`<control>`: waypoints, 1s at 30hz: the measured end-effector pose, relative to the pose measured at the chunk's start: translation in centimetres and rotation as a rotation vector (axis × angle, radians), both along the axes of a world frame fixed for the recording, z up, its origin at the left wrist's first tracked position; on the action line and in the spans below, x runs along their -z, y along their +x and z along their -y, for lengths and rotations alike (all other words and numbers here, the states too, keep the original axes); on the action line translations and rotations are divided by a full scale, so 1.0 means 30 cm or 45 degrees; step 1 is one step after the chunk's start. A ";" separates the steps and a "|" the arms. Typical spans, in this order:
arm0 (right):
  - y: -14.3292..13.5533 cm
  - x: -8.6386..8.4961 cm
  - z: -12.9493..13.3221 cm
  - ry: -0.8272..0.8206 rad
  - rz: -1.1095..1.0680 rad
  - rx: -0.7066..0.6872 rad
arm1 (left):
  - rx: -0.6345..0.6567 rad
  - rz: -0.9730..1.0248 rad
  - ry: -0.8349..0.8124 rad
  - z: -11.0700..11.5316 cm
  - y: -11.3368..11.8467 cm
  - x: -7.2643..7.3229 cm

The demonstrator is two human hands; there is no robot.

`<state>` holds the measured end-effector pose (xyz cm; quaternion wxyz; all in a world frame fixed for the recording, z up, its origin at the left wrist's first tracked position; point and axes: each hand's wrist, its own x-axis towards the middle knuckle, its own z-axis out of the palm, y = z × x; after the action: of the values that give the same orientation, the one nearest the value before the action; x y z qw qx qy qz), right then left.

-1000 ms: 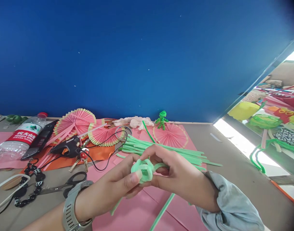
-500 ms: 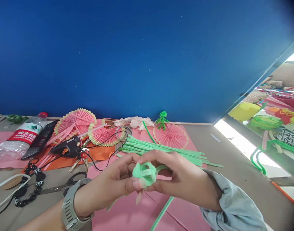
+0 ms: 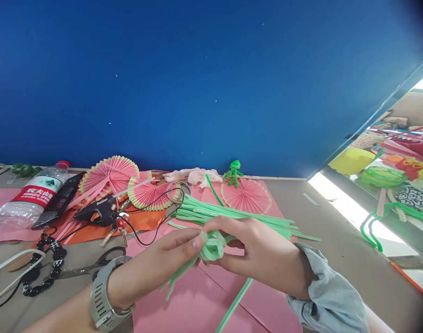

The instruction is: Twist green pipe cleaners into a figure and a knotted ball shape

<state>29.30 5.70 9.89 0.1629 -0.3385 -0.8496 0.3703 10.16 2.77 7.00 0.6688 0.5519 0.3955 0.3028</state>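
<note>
Between my two hands is a light green pipe cleaner wound into a small ball (image 3: 213, 247), with loose ends hanging below on the left. My left hand (image 3: 180, 249) pinches its left side, thumb on top. The fingers of my right hand (image 3: 246, 245) close round its right side. A straight green pipe cleaner (image 3: 234, 305) lies under them on pink paper (image 3: 183, 310). Just beyond my hands is a bundle of light green pipe cleaners (image 3: 232, 215). A small green pipe cleaner figure (image 3: 234, 173) stands behind it.
Left of my hands lie scissors (image 3: 89, 268), a black glue gun (image 3: 96, 210), keys (image 3: 123, 222), a beaded bracelet (image 3: 57, 254) and a plastic bottle (image 3: 38, 196). Folded pink paper fans (image 3: 154, 194) rest along the blue panel (image 3: 204, 92). Coloured craft pieces (image 3: 388, 175) are at right.
My left thumb has shifted up to the top left of the green ball, and the ball has turned a little. The loose ends on the left show more now.
</note>
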 end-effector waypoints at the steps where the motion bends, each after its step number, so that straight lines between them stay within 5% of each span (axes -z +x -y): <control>1: -0.001 0.002 0.000 0.015 0.022 0.017 | -0.003 -0.015 -0.001 -0.001 0.001 -0.004; 14: -0.009 -0.008 0.004 0.015 0.112 0.093 | 0.043 0.162 0.001 -0.019 0.004 0.002; 30: 0.089 -0.057 -0.036 -0.434 0.152 -0.067 | 0.188 0.012 0.006 -0.024 -0.043 0.030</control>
<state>31.96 6.77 11.61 0.0428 -0.3602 -0.7911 0.4925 8.86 3.50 6.09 0.6900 0.5796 0.3498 0.2562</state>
